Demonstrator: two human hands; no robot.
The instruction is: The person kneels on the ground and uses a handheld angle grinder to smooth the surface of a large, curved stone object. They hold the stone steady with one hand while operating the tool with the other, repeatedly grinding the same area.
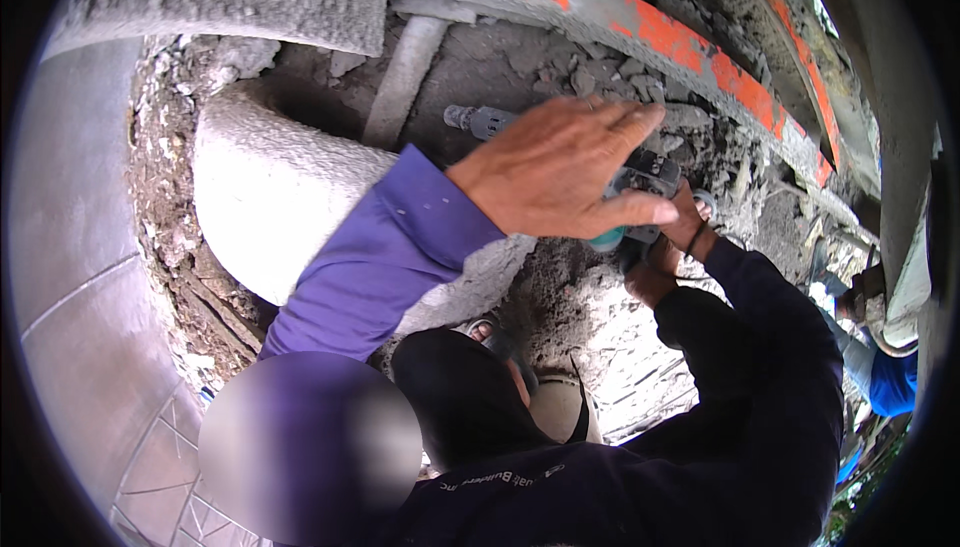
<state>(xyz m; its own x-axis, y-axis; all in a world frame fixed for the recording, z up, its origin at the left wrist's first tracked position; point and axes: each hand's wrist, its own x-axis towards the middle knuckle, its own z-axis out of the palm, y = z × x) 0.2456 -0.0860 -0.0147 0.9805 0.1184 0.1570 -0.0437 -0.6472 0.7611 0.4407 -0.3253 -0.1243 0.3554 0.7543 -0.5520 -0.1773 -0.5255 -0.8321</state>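
My left hand, in a purple sleeve, reaches in from the lower left with the back of the hand up. Its fingers stretch toward the right and the thumb stands apart; no object shows in its grasp. Beneath it lies a power tool, partly hidden, with a grey front end and a teal and black body. A co-worker's hands are on the tool's rear part. Whether my hand touches the tool cannot be told. My right hand is out of sight.
A co-worker in dark clothing and a black hood bends close below. A rounded pale concrete pipe lies at left, beside tiled pavement. An orange-marked beam crosses above broken rubble. Another person's blue clothing shows at far right.
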